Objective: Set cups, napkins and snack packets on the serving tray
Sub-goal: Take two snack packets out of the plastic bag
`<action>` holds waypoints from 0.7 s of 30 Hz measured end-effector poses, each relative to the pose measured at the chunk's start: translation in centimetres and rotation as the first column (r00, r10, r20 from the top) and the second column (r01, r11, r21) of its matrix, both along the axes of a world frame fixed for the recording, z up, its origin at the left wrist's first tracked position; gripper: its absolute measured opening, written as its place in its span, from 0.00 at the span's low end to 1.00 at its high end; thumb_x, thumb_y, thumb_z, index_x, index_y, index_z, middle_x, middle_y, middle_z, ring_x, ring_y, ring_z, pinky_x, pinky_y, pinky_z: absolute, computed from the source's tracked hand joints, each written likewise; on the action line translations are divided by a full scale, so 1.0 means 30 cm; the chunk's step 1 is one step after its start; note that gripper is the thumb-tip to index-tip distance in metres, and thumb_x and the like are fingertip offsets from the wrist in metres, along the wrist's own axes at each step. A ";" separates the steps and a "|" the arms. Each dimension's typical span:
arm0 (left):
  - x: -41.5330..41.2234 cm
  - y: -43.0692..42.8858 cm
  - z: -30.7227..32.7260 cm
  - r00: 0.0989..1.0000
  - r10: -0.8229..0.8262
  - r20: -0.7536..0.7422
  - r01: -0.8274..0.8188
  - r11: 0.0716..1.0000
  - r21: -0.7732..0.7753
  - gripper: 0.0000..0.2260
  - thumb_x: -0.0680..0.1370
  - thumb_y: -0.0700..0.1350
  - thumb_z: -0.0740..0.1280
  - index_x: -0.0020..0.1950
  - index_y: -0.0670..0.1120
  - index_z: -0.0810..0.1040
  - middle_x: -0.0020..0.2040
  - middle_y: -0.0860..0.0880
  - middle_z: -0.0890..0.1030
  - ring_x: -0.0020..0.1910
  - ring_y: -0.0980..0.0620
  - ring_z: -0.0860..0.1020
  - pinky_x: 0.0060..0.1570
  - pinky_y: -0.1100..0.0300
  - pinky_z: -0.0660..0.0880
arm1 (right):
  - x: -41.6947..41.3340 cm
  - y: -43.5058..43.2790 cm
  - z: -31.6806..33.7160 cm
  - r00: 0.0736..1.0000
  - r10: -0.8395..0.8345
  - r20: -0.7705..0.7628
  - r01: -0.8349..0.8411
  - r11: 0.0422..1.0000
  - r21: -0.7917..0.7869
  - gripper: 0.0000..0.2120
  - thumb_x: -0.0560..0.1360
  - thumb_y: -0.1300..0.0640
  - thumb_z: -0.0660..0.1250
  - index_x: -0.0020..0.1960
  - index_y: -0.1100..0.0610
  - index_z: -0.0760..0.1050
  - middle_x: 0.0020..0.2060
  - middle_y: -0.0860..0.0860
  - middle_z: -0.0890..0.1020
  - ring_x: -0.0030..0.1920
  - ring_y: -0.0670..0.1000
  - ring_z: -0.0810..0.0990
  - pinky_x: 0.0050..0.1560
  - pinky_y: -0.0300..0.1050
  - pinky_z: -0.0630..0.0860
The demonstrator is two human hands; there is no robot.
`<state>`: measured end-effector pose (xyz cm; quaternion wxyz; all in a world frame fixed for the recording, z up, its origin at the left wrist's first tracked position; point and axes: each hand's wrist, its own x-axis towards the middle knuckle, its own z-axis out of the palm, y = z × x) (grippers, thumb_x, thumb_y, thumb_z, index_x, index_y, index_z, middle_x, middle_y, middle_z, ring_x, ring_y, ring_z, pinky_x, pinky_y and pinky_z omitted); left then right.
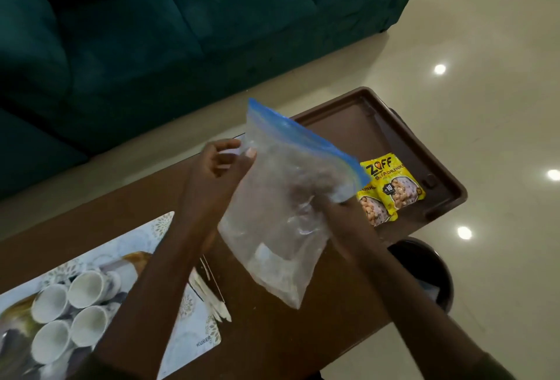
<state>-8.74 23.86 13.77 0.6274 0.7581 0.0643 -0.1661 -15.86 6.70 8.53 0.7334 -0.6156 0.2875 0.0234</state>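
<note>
Head view: the left hand pinches the mouth of a clear zip bag, probably to hold it open, while the right hand reaches inside, fingers hidden. Two snack packets already lie on the brown serving tray; four cups wait on a placemat. Wooden table, teal sofa, glossy tiles.

You look down on a dark brown wooden table over a glossy cream tiled floor with bright ceiling-light reflections. A teal upholstered sofa sits beyond the table, across a strip of floor.
</note>
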 end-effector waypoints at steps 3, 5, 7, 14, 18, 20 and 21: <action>0.010 0.107 -0.029 0.996 -0.091 -0.014 0.092 0.987 0.134 0.15 0.70 0.52 0.75 0.55 0.55 0.79 0.59 0.46 0.80 0.58 0.47 0.79 0.57 0.49 0.78 | 0.011 -0.108 0.050 0.996 0.089 0.002 -0.085 0.938 0.337 0.18 0.72 0.74 0.55 0.44 0.64 0.83 0.38 0.58 0.86 0.38 0.53 0.84 0.39 0.41 0.81; -0.010 0.149 -0.059 0.971 -0.188 -0.148 0.183 0.982 -0.045 0.18 0.68 0.50 0.75 0.56 0.53 0.79 0.63 0.42 0.77 0.65 0.44 0.75 0.67 0.42 0.71 | 0.007 -0.145 0.067 0.970 0.244 0.006 -0.222 0.870 0.440 0.18 0.74 0.71 0.56 0.40 0.61 0.84 0.36 0.55 0.86 0.37 0.50 0.84 0.40 0.39 0.81; -0.036 0.171 -0.090 0.930 -0.284 -0.233 0.217 0.937 -0.273 0.18 0.68 0.47 0.75 0.56 0.50 0.77 0.65 0.36 0.75 0.65 0.39 0.74 0.69 0.39 0.67 | 0.016 -0.162 0.075 0.942 0.334 0.018 -0.310 0.853 0.421 0.20 0.75 0.70 0.55 0.39 0.58 0.84 0.37 0.53 0.86 0.37 0.47 0.84 0.39 0.37 0.81; -0.063 0.178 -0.153 0.979 -0.009 -0.202 -0.042 0.969 -0.244 0.12 0.72 0.31 0.69 0.38 0.47 0.72 0.41 0.44 0.74 0.40 0.47 0.76 0.44 0.56 0.73 | 0.018 -0.081 0.032 0.987 0.159 0.037 -0.163 0.966 0.203 0.26 0.71 0.56 0.73 0.67 0.53 0.69 0.58 0.53 0.83 0.56 0.54 0.83 0.49 0.49 0.82; -0.065 0.210 -0.165 0.968 0.073 -0.239 -0.126 0.968 -0.216 0.10 0.74 0.32 0.68 0.42 0.47 0.75 0.44 0.42 0.77 0.40 0.47 0.78 0.48 0.51 0.74 | -0.049 -0.036 0.008 0.983 0.178 0.034 -0.176 0.983 -0.049 0.39 0.72 0.60 0.72 0.72 0.43 0.54 0.66 0.57 0.76 0.61 0.56 0.80 0.57 0.59 0.79; -0.066 0.222 -0.172 0.960 0.099 -0.262 -0.156 0.966 -0.205 0.09 0.74 0.33 0.69 0.45 0.47 0.77 0.44 0.42 0.79 0.40 0.48 0.79 0.50 0.49 0.75 | -0.068 -0.015 0.007 0.982 0.174 0.074 -0.168 0.982 -0.084 0.38 0.74 0.63 0.70 0.71 0.39 0.52 0.68 0.59 0.73 0.64 0.57 0.77 0.60 0.58 0.78; -0.065 0.228 -0.175 0.958 0.104 -0.269 -0.160 0.967 -0.197 0.09 0.74 0.33 0.69 0.46 0.47 0.77 0.45 0.42 0.80 0.41 0.47 0.79 0.52 0.47 0.76 | -0.072 -0.010 0.010 0.981 0.172 0.088 -0.165 0.983 -0.086 0.36 0.74 0.62 0.69 0.70 0.38 0.53 0.69 0.59 0.73 0.65 0.56 0.77 0.60 0.57 0.78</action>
